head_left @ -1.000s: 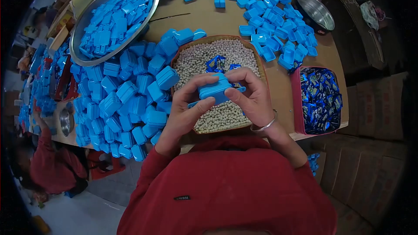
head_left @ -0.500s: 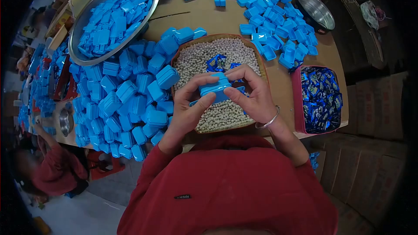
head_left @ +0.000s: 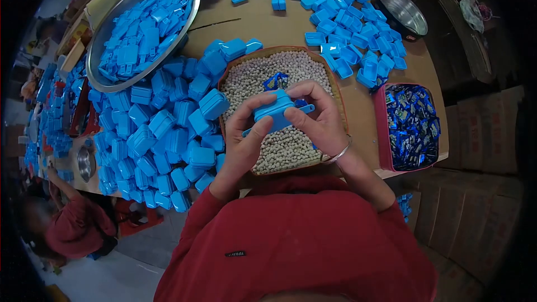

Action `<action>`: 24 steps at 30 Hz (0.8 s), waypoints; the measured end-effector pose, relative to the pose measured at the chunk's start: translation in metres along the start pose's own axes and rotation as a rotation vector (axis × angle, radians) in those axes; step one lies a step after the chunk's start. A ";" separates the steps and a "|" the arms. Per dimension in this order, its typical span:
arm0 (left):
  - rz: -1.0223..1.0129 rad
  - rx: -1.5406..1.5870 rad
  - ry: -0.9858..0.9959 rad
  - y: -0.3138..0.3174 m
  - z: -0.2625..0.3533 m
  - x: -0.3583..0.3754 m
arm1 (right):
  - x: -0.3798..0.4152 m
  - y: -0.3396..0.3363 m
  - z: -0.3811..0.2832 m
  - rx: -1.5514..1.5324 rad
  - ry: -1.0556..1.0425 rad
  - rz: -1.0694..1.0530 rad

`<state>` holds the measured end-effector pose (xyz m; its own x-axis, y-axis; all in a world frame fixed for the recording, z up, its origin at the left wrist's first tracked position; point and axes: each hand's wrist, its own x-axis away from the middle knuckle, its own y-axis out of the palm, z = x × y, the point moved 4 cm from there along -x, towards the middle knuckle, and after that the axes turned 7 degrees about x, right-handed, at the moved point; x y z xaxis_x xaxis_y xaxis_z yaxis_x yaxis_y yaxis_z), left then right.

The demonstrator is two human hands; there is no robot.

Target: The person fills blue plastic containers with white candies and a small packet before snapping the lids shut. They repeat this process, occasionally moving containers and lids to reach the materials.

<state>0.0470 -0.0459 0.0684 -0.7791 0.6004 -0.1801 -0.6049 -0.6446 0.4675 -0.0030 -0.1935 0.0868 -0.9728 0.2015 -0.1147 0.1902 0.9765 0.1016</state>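
Between both hands, over a tray (head_left: 278,49) of small pale round beads (head_left: 284,152), is a small blue plastic box (head_left: 275,107). A flat blue piece with a tab at its right end lies along the near side of the box. My left hand (head_left: 244,141) grips the left end, thumb in front and fingers behind. My right hand (head_left: 323,124) closes on the right end the same way, a bangle at its wrist. Shiny blue wrapped packets (head_left: 276,82) lie on the beads just behind the box, partly hidden by my fingers.
Closed blue boxes (head_left: 162,126) are heaped at left, below a metal basin (head_left: 196,8) of flat blue pieces. Open blue box halves (head_left: 349,53) spread at the back right. A pink-edged container (head_left: 382,134) of blue packets stands at right. Another person (head_left: 78,221) sits at far left.
My hands stay on the blue box, which has tilted a little; more of the flat piece's right tab shows. The whole view has shifted slightly.
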 end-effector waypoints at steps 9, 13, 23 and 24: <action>0.177 0.424 -0.045 0.006 -0.032 -0.005 | -0.008 0.017 0.008 0.120 -0.019 0.052; -0.015 0.254 -0.013 -0.012 -0.019 -0.004 | -0.007 0.014 -0.006 0.392 -0.099 0.058; 0.134 -0.039 0.065 0.012 0.002 -0.002 | 0.009 0.024 -0.014 0.532 -0.327 0.041; 0.133 -0.065 0.087 0.014 0.003 -0.001 | 0.012 0.025 -0.015 0.543 -0.373 0.074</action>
<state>0.0400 -0.0539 0.0780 -0.8626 0.4665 -0.1956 -0.5025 -0.7465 0.4362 -0.0124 -0.1680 0.1029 -0.8622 0.1876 -0.4706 0.3897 0.8392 -0.3793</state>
